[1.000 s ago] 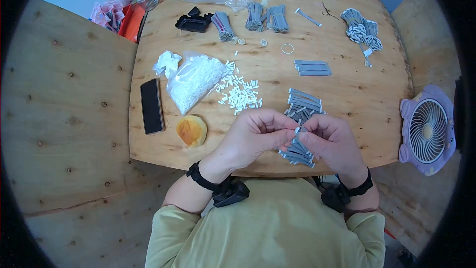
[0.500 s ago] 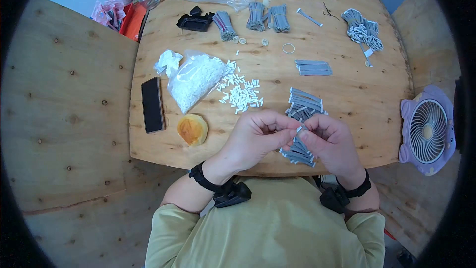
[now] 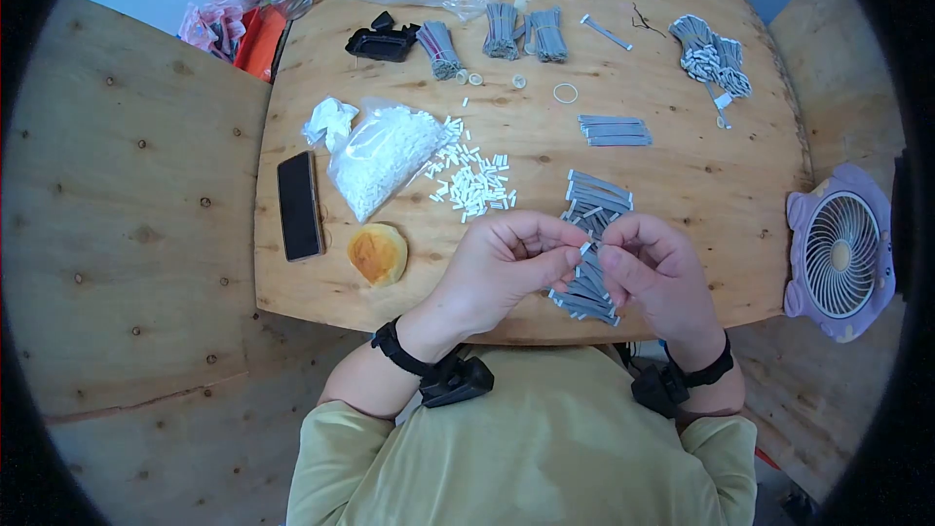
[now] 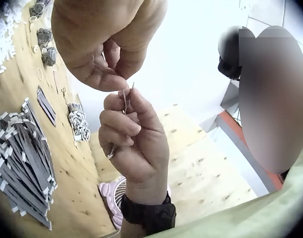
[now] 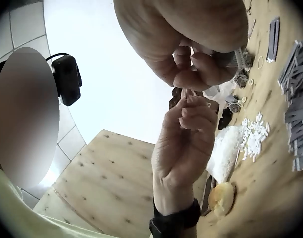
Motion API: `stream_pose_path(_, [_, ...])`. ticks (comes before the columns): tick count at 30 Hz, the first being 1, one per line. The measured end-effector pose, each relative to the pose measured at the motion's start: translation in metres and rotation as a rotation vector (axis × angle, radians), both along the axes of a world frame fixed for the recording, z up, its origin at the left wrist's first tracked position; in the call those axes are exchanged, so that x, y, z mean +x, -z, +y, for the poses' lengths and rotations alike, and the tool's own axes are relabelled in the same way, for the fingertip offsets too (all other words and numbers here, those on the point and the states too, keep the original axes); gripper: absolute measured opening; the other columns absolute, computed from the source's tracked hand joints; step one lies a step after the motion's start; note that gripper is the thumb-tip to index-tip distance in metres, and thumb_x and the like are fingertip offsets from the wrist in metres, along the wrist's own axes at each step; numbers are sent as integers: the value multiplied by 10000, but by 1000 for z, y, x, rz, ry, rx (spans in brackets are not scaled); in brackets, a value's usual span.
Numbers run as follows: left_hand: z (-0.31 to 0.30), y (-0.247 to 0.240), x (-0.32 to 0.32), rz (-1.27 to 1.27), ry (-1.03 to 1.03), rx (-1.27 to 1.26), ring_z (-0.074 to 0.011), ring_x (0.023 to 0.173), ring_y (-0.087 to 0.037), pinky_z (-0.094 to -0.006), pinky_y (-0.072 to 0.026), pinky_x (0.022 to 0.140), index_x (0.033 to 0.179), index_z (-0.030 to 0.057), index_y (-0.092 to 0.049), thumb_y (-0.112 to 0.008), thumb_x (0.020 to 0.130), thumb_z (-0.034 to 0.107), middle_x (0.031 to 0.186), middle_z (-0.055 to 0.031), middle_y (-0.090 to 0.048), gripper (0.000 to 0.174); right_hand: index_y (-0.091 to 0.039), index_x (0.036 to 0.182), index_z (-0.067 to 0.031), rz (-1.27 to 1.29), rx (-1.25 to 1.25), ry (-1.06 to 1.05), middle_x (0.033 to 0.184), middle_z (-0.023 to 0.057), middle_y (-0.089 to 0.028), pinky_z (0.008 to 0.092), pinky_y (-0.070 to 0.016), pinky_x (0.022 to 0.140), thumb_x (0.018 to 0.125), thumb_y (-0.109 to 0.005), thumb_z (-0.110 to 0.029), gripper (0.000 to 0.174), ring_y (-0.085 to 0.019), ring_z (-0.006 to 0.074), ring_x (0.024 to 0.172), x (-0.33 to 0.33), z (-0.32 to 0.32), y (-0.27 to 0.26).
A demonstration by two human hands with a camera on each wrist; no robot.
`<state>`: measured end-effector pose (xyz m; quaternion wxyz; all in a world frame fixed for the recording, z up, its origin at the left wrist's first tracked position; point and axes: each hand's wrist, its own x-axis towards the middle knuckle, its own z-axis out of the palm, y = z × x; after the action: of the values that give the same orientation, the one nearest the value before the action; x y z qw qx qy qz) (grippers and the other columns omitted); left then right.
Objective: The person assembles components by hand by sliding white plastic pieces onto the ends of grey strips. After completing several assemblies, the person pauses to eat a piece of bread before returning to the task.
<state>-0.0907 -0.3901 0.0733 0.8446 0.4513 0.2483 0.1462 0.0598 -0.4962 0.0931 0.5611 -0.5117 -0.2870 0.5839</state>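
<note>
Both hands meet over a pile of grey flat strips [image 3: 589, 287] with white ends, near the table's front edge. Between thumb and forefinger my left hand [image 3: 511, 258] pinches a small white piece [image 3: 585, 247]. My right hand [image 3: 657, 263] faces it, thumb against forefinger, pinching a thin grey strip [image 4: 125, 101] that pokes up from its fingertips in the left wrist view. The fingertips of both hands nearly touch, and most of the strip is hidden inside the right hand.
Loose white tubes [image 3: 474, 185] lie beside a clear bag [image 3: 390, 156] of them. A phone [image 3: 299, 205] and a bun [image 3: 377, 255] lie at left. Farther back are a row of strips [image 3: 615, 131] and tied bundles [image 3: 502, 32]. A purple fan [image 3: 840, 253] stands at right.
The right thumb and fingertips have shifted slightly, and a small gap shows between the hands. The white piece has risen slightly in view; the left hand stays nearly still.
</note>
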Motion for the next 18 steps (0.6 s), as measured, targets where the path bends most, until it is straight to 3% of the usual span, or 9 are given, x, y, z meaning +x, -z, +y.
stream_pose_path(9, [1,3,0,-126,23,-325,-104,656,-574,-200,-473,581,937,-20,-564,-553,784,-9,795,-73,-602,155,-477,802,-26,-24,105,-82,823,10,-410,184,-386,539,821,-520,-53,54,-456,52,615,2,3,-3])
stream_pose_path(18, [0,-1,0,-149,39,-342,-102,653,-572,-200,-465,553,928,-9,-567,-551,785,-8,780,-69,-597,143,-478,802,-27,-62,125,-75,833,9,-407,181,-393,541,820,-524,-62,60,-464,51,621,0,3,-2])
